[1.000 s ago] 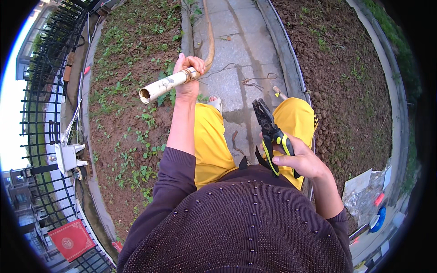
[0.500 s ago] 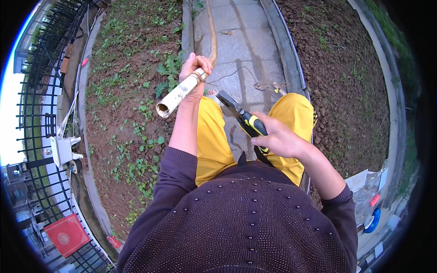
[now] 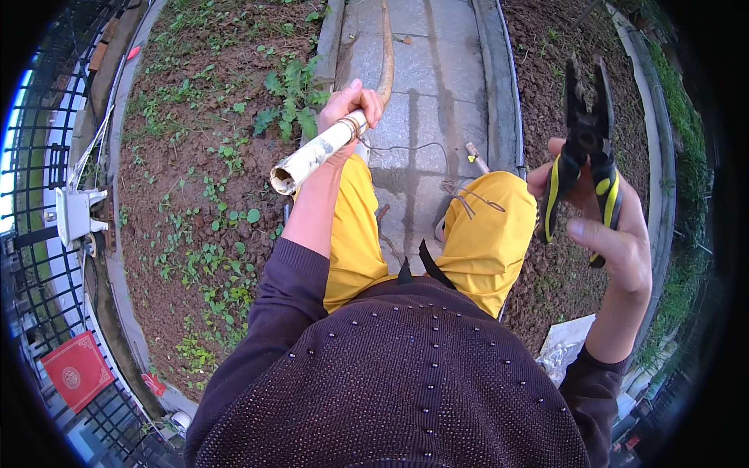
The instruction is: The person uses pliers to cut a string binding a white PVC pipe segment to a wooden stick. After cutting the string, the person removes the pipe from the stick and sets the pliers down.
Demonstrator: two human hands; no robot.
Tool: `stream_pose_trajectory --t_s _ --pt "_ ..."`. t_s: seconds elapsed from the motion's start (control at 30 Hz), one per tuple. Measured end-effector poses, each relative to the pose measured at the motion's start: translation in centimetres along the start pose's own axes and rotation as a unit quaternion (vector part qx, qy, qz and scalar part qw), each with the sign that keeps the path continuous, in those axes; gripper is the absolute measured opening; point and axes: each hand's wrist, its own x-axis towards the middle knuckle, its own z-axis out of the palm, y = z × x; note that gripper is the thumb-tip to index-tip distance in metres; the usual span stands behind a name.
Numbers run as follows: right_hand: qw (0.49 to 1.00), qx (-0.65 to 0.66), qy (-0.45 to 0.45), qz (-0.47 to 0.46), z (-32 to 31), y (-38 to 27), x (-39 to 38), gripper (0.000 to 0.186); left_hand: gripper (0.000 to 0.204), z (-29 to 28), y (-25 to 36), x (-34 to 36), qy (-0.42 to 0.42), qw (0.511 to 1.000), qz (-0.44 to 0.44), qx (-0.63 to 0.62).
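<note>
My left hand (image 3: 349, 108) grips a long pale stick (image 3: 316, 152) near its cut end, which points back toward me; the stick's far part curves away over the paved path. A thin wire (image 3: 413, 148) is wound around the stick at my fingers and trails down to my right knee. My right hand (image 3: 605, 226) is raised at the right and holds black pliers with yellow-and-black handles (image 3: 585, 148), jaws pointing up and away. The pliers are well apart from the stick.
I stand on a narrow stone path (image 3: 437, 86) with raised curbs, bare soil with weeds (image 3: 211, 195) on the left and soil on the right. A black metal fence (image 3: 47, 195) runs along the far left. A crumpled white bag (image 3: 566, 343) lies at lower right.
My right hand has swung the pliers away from the stick, out to the right and upward. My left hand keeps hold of the stick, whose end has tipped slightly lower.
</note>
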Motion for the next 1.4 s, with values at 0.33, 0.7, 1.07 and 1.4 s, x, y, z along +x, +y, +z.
stream_pose_trajectory --t_s 0.33,0.7,1.07,1.4 --pt "0.953 -0.266 -0.14 0.042 0.0 7.7 11.6 0.052 0.06 -1.0 0.1 0.6 -0.009 0.999 -0.034 -0.027" --pt "0.916 -0.151 -0.351 0.122 4.6 10.5 16.0 0.059 0.061 -1.2 0.0 1.3 0.01 0.994 -0.006 -0.112" --pt "0.894 -0.071 -0.401 0.187 5.7 10.5 16.9 0.052 0.063 -2.0 0.0 1.3 -0.009 0.992 -0.01 -0.123" --pt "0.894 -0.097 -0.392 0.196 4.7 9.5 16.3 0.063 0.058 -2.1 -0.5 1.6 -0.04 0.994 0.001 -0.106"
